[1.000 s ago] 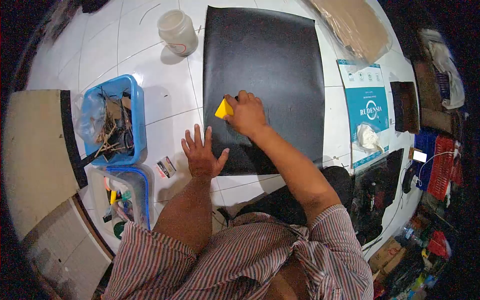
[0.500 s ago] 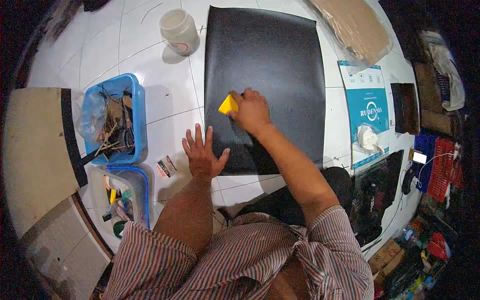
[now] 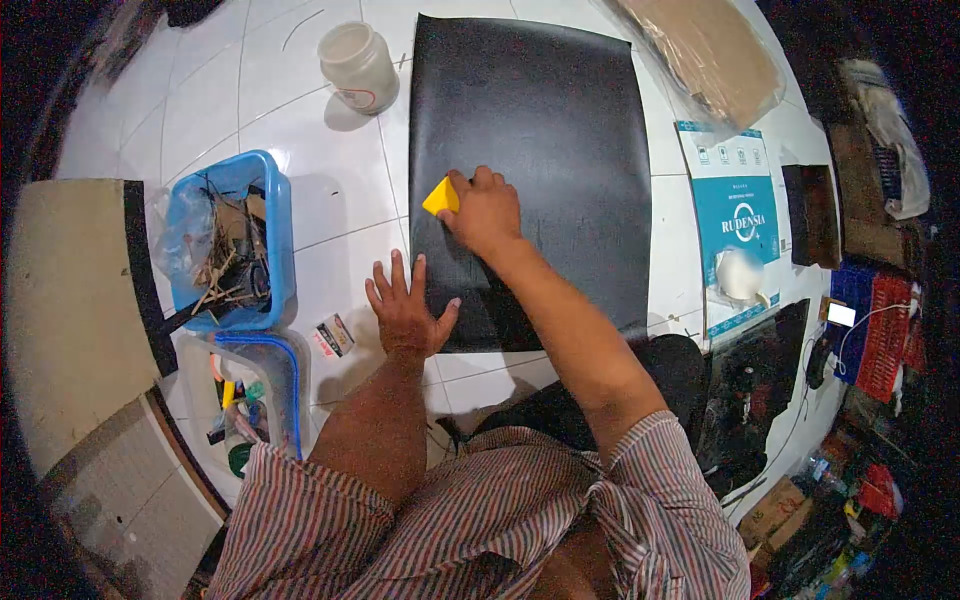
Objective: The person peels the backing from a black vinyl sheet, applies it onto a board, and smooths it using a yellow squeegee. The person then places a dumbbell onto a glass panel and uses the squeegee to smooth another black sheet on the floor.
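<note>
A large black sheet (image 3: 560,120) lies flat on the white tiled floor in front of me. My right hand (image 3: 485,208) is closed on a yellow scraper (image 3: 440,197), a flat plastic piece with a pointed corner, held against the sheet left of its middle. Part of the scraper is hidden by my fingers. Lower down, my left hand (image 3: 408,305) rests flat with its fingers spread. It lies across the sheet's left edge, partly on the tiles, and holds nothing.
A whitish jar (image 3: 358,75) stands beyond the sheet's left side. At left are a blue basin (image 3: 283,240) of scraps and a clear container (image 3: 300,400) with tools. A small printed packet (image 3: 335,337) lies near my left hand. A teal printed box (image 3: 735,200) lies at right.
My right hand has slid the yellow scraper a little left and away from me over the black sheet. My left hand has stayed in place.
</note>
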`<action>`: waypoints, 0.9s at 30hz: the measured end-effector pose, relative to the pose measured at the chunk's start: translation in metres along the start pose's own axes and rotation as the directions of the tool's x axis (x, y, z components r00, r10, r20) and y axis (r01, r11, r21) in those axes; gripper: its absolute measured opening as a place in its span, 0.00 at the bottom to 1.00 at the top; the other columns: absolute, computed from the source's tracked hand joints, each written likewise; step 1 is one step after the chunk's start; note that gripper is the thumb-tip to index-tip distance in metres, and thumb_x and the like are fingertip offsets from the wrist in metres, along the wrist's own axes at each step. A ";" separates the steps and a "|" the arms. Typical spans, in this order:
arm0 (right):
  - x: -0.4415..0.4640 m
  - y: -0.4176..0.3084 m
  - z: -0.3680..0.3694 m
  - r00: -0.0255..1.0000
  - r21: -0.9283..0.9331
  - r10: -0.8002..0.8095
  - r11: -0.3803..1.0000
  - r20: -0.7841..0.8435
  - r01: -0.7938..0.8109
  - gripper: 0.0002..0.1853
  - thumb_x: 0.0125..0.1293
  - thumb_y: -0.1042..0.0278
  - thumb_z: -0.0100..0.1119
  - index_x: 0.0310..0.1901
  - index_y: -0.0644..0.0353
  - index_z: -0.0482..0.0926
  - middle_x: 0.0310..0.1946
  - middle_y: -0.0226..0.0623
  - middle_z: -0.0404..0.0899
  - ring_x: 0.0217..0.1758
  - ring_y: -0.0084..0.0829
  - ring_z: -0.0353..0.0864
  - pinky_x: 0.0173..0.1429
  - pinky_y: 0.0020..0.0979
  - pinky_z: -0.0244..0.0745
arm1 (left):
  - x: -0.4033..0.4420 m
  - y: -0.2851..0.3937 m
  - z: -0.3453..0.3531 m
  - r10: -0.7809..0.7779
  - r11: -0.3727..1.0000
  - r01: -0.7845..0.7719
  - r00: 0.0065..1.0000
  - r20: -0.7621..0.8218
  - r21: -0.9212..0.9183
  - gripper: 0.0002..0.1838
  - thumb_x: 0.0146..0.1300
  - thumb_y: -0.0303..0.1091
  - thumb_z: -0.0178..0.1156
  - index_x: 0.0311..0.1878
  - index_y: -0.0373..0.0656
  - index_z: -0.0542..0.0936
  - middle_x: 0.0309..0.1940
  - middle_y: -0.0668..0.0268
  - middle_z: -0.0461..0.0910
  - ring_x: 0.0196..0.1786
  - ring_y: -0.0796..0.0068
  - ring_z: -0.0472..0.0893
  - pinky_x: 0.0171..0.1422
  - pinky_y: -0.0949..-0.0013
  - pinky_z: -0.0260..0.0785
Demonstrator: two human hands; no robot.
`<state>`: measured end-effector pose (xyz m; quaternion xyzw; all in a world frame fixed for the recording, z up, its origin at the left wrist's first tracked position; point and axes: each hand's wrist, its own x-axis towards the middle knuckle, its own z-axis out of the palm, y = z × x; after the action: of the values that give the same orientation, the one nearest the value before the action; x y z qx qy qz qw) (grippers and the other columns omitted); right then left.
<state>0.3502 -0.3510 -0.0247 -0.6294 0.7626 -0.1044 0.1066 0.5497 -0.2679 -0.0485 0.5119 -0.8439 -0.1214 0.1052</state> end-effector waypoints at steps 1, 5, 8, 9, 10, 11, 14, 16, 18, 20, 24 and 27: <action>0.003 -0.001 -0.001 1.000 0.000 0.001 1.000 0.000 -0.001 0.35 0.56 0.48 0.74 0.65 0.50 0.78 0.50 0.45 0.78 0.57 0.47 0.78 0.56 0.49 0.76 | 0.000 -0.001 0.001 0.000 1.000 0.000 1.000 0.001 0.000 0.48 0.57 0.61 0.67 0.76 0.45 0.67 0.79 0.44 0.55 0.80 0.32 0.52 0.80 0.29 0.39; 0.004 -0.007 -0.003 0.998 0.019 0.047 0.999 0.038 -0.048 0.35 0.56 0.48 0.74 0.65 0.50 0.79 0.51 0.45 0.77 0.57 0.47 0.78 0.56 0.49 0.76 | 0.000 0.000 0.000 0.005 1.000 -0.005 1.000 -0.003 0.002 0.48 0.56 0.61 0.67 0.75 0.44 0.67 0.79 0.44 0.55 0.80 0.32 0.52 0.80 0.29 0.38; -0.007 -0.025 0.006 0.997 0.098 0.003 0.995 0.077 -0.011 0.33 0.57 0.49 0.73 0.64 0.51 0.79 0.51 0.46 0.77 0.57 0.47 0.78 0.58 0.49 0.75 | 0.001 0.001 0.001 -0.002 1.000 0.002 1.000 0.013 0.005 0.48 0.57 0.61 0.67 0.75 0.43 0.67 0.79 0.44 0.55 0.80 0.33 0.52 0.80 0.30 0.37; -0.010 -0.031 0.009 0.994 0.094 -0.043 0.995 0.100 0.034 0.33 0.56 0.49 0.73 0.64 0.51 0.79 0.51 0.46 0.77 0.57 0.47 0.77 0.58 0.49 0.75 | 0.001 0.000 0.001 0.002 1.000 -0.002 1.000 0.010 0.004 0.48 0.57 0.62 0.66 0.75 0.43 0.67 0.79 0.44 0.55 0.80 0.33 0.51 0.80 0.30 0.37; -0.012 -0.036 0.010 0.988 0.092 -0.090 0.993 0.124 0.078 0.33 0.56 0.50 0.73 0.63 0.51 0.80 0.51 0.46 0.77 0.58 0.47 0.77 0.59 0.49 0.75 | 0.000 -0.002 0.002 0.002 1.000 -0.002 1.000 0.013 0.009 0.48 0.57 0.62 0.66 0.75 0.43 0.67 0.79 0.44 0.55 0.80 0.33 0.51 0.80 0.30 0.37; -0.013 -0.038 0.010 0.992 0.101 -0.086 0.992 0.094 0.076 0.33 0.56 0.51 0.74 0.63 0.52 0.80 0.51 0.46 0.77 0.58 0.47 0.77 0.59 0.49 0.75 | 0.000 -0.002 0.002 0.006 1.000 -0.006 1.000 0.016 0.016 0.48 0.57 0.62 0.66 0.75 0.43 0.67 0.79 0.44 0.55 0.80 0.33 0.52 0.80 0.30 0.37; -0.014 -0.033 0.006 0.994 0.152 -0.021 0.988 0.108 0.004 0.34 0.56 0.51 0.73 0.64 0.53 0.79 0.50 0.46 0.77 0.57 0.48 0.78 0.58 0.49 0.75 | 0.000 -0.001 0.001 0.003 1.000 -0.004 1.000 0.023 0.025 0.47 0.57 0.62 0.66 0.75 0.43 0.67 0.78 0.44 0.56 0.79 0.33 0.52 0.80 0.31 0.37; -0.014 -0.020 0.011 0.999 0.132 0.005 0.991 0.034 -0.009 0.34 0.56 0.49 0.73 0.64 0.52 0.79 0.50 0.46 0.77 0.56 0.49 0.78 0.58 0.48 0.76 | 0.001 0.000 0.000 -0.005 1.000 0.005 1.000 0.018 0.026 0.47 0.57 0.62 0.66 0.75 0.43 0.67 0.78 0.43 0.56 0.79 0.32 0.53 0.81 0.31 0.37; -0.015 -0.004 0.009 0.999 0.114 0.028 0.993 -0.038 -0.024 0.35 0.56 0.48 0.73 0.65 0.52 0.79 0.49 0.47 0.77 0.55 0.49 0.79 0.58 0.48 0.76 | 0.002 0.001 -0.002 -0.009 1.000 0.008 0.999 0.034 0.028 0.47 0.57 0.62 0.66 0.75 0.43 0.67 0.78 0.43 0.56 0.79 0.32 0.53 0.81 0.31 0.37; -0.019 0.016 0.000 0.985 0.066 0.161 0.985 -0.058 -0.157 0.35 0.56 0.47 0.74 0.64 0.52 0.79 0.48 0.47 0.77 0.53 0.51 0.80 0.57 0.48 0.77 | 0.003 0.002 -0.004 -0.008 1.000 0.007 0.999 0.033 0.021 0.47 0.58 0.62 0.65 0.75 0.43 0.67 0.78 0.42 0.56 0.79 0.32 0.53 0.81 0.31 0.37; -0.033 0.064 -0.013 0.953 0.063 0.290 0.956 -0.087 -0.285 0.36 0.56 0.45 0.74 0.64 0.52 0.79 0.48 0.48 0.77 0.52 0.51 0.80 0.56 0.49 0.78 | 0.003 0.004 -0.006 -0.013 0.999 0.010 0.998 0.056 0.046 0.48 0.58 0.62 0.65 0.75 0.42 0.67 0.77 0.41 0.58 0.79 0.32 0.53 0.81 0.32 0.37; -0.050 0.099 -0.023 0.922 0.068 0.386 0.921 -0.033 -0.383 0.38 0.58 0.43 0.72 0.68 0.52 0.75 0.53 0.51 0.77 0.56 0.53 0.79 0.58 0.50 0.77 | 0.002 0.001 -0.002 0.004 1.000 -0.005 1.000 0.028 0.031 0.48 0.59 0.63 0.64 0.76 0.42 0.66 0.77 0.41 0.58 0.79 0.31 0.52 0.81 0.32 0.37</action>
<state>0.2598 -0.2830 -0.0299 -0.4616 0.8700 -0.1188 0.1264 0.5481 -0.2696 -0.0457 0.5098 -0.8482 -0.1152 0.0860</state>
